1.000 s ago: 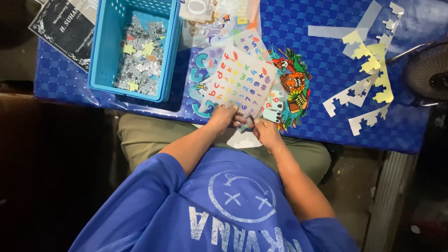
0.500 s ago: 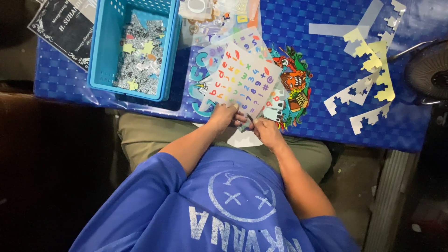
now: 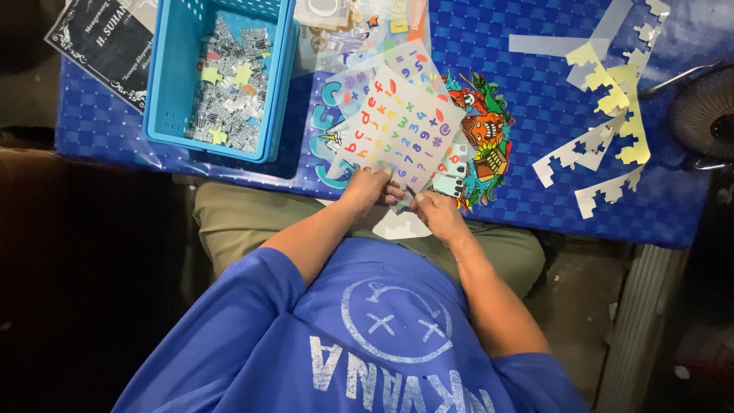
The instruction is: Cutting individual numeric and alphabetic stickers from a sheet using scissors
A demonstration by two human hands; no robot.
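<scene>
Little has changed over the last second: the sticker sheet (image 3: 397, 126) of coloured letters and numbers lies just right of the blue basket (image 3: 164, 92) on the desk (image 3: 527, 115), as before. The left hand (image 3: 368, 187) and right hand (image 3: 437, 213) stay closed, pinching its near edge, so the work at that edge seems ongoing.
</scene>
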